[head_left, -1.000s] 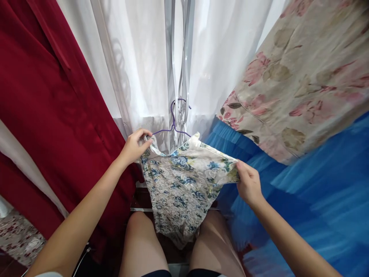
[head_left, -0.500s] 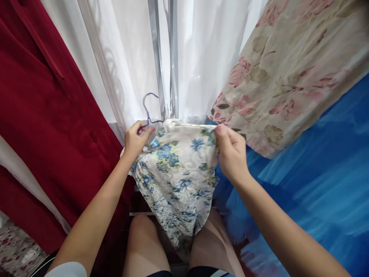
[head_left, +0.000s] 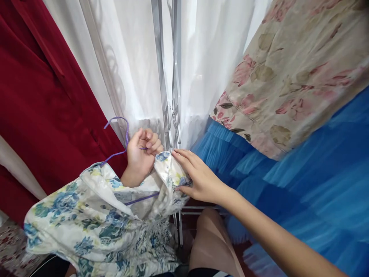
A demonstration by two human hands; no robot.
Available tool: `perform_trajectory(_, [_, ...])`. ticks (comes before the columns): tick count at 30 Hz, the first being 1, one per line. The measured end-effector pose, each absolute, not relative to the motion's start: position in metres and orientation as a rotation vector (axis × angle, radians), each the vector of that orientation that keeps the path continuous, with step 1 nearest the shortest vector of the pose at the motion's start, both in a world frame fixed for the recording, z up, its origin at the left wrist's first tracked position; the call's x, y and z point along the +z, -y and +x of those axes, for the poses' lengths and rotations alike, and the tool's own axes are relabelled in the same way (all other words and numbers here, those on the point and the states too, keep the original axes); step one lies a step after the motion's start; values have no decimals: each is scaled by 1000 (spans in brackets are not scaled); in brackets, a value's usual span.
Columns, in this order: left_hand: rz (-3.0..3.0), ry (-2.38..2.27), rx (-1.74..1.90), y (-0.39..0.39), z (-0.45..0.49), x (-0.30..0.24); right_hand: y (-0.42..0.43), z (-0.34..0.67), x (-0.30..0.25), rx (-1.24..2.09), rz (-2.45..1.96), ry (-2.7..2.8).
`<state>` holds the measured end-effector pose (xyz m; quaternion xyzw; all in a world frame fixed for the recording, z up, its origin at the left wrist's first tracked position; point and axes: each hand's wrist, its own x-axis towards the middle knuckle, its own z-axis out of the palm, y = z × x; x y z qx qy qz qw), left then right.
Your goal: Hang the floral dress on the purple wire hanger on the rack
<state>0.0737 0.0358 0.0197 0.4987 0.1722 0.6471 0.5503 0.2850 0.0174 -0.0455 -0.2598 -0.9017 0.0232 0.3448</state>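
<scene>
So my left grip point(head_left: 144, 154) is curled around one arm of the purple hanger point(head_left: 115, 154), and my right grip point(head_left: 198, 175) has thumb and fingers on a shoulder of the floral garment point(head_left: 106, 223). Half a second back the hook stood above my left grip; now it's off to that grip's left. Both grips sit closer together, most of the garment below and left of them.

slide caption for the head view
Left hand curled at a purple hanger partly inside a floral garment, right hand on its cloth.
</scene>
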Motion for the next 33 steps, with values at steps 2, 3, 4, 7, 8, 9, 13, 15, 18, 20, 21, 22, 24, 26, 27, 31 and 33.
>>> perform_trajectory(2, [1180, -413, 1488, -28, 86, 21, -14, 285, -46, 34, -724, 2348])
perform_trajectory(3, [1197, -416, 1476, -27, 90, 21, -12, 285, -46, 38, -767, 2346])
perform_trajectory(4, [1220, -420, 1458, -26, 93, 19, -9, 287, -45, 41, -818, 2343])
perform_trajectory(7, [1301, -438, 1304, -30, 96, 9, -1, 297, -43, -21, -967, 2355])
perform_trajectory(8, [1321, -444, 1236, -32, 95, 5, 1, 301, -42, -57, -1001, 2371])
perform_trajectory(9, [1333, -454, 1186, -34, 94, 1, 3, 304, -42, -86, -1025, 2388])
perform_trajectory(13, [1327, -550, 1231, -40, 91, -13, 8, 312, -45, -40, -1048, 2359])
perform_trajectory(15, [1342, -593, 1273, -40, 90, -16, 9, 312, -49, 20, -1039, 2342])
perform_trajectory(18, [1363, -601, 1303, -35, 91, -16, 10, 314, -59, 57, -1047, 2373])
perform_trajectory(20, [1356, -586, 1318, -32, 90, -14, 10, 318, -66, 53, -1079, 2371])
perform_trajectory(21, [1346, -577, 1326, -31, 89, -13, 11, 322, -69, 54, -1099, 2364])
perform_trajectory(22, [1332, -568, 1336, -30, 88, -12, 11, 326, -71, 62, -1119, 2356])
perform_trajectory(24, [1305, -556, 1351, -29, 87, -10, 14, 337, -75, 92, -1150, 2332])
perform_trajectory(26, [1325, -569, 1314, -29, 91, -8, 18, 347, -75, 102, -1154, 2320])
perform_trajectory(27, [1360, -575, 1263, -30, 96, -7, 20, 350, -75, 87, -1150, 2325])
perform_trajectory(31, [1529, -494, 895, -40, 136, 1, 29, 348, -73, 24, -1147, 2302])
perform_trajectory(33, [1535, -414, 744, -49, 157, 6, 31, 345, -75, 0, -1191, 2202])
